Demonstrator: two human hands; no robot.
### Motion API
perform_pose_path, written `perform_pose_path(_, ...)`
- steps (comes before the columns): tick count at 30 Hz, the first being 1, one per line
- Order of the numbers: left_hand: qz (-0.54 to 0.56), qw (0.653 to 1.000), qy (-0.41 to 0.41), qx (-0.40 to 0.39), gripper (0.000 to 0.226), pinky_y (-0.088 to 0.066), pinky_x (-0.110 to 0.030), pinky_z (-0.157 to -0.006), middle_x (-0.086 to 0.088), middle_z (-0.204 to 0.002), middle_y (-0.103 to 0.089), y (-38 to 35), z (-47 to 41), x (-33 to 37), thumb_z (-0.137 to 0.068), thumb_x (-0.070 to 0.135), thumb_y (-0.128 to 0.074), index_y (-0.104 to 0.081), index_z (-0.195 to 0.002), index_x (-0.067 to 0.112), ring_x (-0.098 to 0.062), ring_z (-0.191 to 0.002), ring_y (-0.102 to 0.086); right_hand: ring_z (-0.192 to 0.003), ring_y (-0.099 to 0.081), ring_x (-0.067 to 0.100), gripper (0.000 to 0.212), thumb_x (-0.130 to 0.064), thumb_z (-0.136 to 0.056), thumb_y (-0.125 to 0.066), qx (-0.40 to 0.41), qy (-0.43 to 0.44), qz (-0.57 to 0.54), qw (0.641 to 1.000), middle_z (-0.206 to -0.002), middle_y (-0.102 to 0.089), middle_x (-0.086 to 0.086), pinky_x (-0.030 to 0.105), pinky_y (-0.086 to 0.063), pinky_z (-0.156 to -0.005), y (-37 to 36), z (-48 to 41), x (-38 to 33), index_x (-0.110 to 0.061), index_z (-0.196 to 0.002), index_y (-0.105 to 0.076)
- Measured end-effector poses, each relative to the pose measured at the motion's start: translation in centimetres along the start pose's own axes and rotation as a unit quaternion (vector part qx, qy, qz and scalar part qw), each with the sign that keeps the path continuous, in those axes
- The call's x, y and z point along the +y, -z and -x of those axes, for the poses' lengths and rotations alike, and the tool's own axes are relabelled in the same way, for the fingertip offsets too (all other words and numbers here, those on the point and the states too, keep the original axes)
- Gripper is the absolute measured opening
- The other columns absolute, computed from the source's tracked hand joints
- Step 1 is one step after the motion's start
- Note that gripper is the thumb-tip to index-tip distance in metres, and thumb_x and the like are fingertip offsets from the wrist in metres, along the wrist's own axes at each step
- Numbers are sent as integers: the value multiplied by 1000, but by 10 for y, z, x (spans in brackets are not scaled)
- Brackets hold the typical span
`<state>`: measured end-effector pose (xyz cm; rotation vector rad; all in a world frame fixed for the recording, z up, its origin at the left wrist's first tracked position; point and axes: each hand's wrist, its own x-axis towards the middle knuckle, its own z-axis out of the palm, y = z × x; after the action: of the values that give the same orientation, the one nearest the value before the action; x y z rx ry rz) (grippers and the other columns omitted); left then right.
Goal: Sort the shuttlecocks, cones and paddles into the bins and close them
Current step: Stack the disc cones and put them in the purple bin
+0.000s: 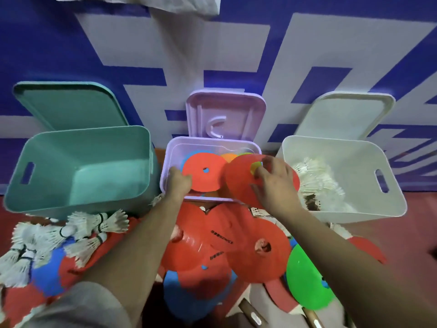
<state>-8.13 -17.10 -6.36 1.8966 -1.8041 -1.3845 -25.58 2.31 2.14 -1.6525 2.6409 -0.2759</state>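
Observation:
Three open bins stand in a row: a teal bin point(78, 192), a lilac bin point(210, 140) and a white bin point(378, 209). My left hand point(179, 183) grips the edge of a red disc cone point(203, 172) lying in the lilac bin. My right hand point(276, 183) holds a second red disc cone point(238, 183) tilted over the lilac bin's right front corner, fingers spread on its top. White shuttlecocks point(316, 176) fill the white bin. A pile of red cones point(236, 235), a green cone point(305, 280), blue cones point(47, 275) and loose shuttlecocks point(94, 223) lies in front.
Each bin's lid leans against the blue and white wall behind it: teal lid point(68, 105), lilac lid point(224, 114), white lid point(350, 114). Wooden paddle handles point(312, 320) poke out at the bottom edge. The floor is red.

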Motion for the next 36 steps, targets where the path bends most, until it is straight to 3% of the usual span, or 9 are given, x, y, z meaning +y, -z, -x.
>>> perform_pose_path(2,-192,971,-136,33,59,-40,-42,-96,-25,-129,-47,-3,2,-1,-83,10,-62,-40,-138,0,-41,-120,-48,-116,-45,33,34,-30,-75,-59,7,13,17,1000,-121,-52,12,47,-37,-97,-6,0,-5,-16,-106,-65)
perform_pose_path(5,-214,935,-271,-89,74,-27,-35,-113,-18,-149,-31,-12,3,1,-80,15,-70,-35,-145,6,-33,-139,-32,-116,-47,34,39,-30,-75,-43,12,20,57,998,-120,-53,12,49,-37,-97,-7,-3,-10,-14,-102,-65)
perform_pose_path(10,-339,894,-243,-165,113,-17,-43,-120,-17,-160,3,-28,-11,0,-73,47,-77,1,-154,34,-36,-148,-5,-125,-46,37,38,-20,-69,-43,-4,15,95,995,-125,-53,19,56,-34,-103,-16,-7,-16,-9,-96,-67)
perform_pose_path(14,-379,870,-272,-162,107,-28,-50,-115,-18,-158,6,-34,-25,0,-74,44,-72,5,-147,53,-43,-146,-9,-134,-42,34,29,-19,-73,-60,-16,11,97,995,-135,-50,16,58,-31,-105,-24,-5,-19,-12,-101,-66)
perform_pose_path(18,-404,847,-301,-170,98,-39,-49,-106,-21,-151,-15,-35,-34,4,-79,34,-63,3,-150,44,-46,-133,-34,-134,-42,32,22,-19,-77,-61,-2,13,90,996,-135,-51,13,56,-29,-105,-31,-10,-25,-12,-98,-67)
perform_pose_path(24,-221,938,-259,-60,78,-46,-43,-82,-23,-135,-48,-21,-29,-4,-89,8,-48,-7,-155,15,-40,-113,-54,-128,-44,34,24,-21,-75,-57,-9,-12,118,993,-129,-52,13,59,-30,-105,-35,-31,-32,-12,-95,-67)
perform_pose_path(28,-217,951,-219,-5,73,-38,-40,-61,-22,-109,-57,-5,-27,-3,-92,6,-43,-7,-155,15,-39,-82,-56,-123,-48,37,28,-17,-69,-60,-42,-5,115,992,-123,-55,17,60,-33,-102,-49,-43,-40,-13,-95,-70)
perform_pose_path(32,-190,948,-238,-89,76,-48,-49,-85,-22,-131,-47,-5,-31,-5,-92,5,-42,-6,-155,27,-41,-103,-56,-137,-38,34,48,-16,-74,-62,-96,10,82,992,-141,-47,17,61,-23,-110,-71,-50,-56,-19,-123,-62)
perform_pose_path(36,-214,925,-240,-203,82,-32,-41,-113,-13,-153,-25,-15,-29,-14,-92,24,-57,-6,-151,45,-30,-140,-33,-150,-11,29,72,-28,-84,-59,-159,-63,28,985,-161,-19,10,56,-9,-117,-87,-47,-50,-21,-149,-30)
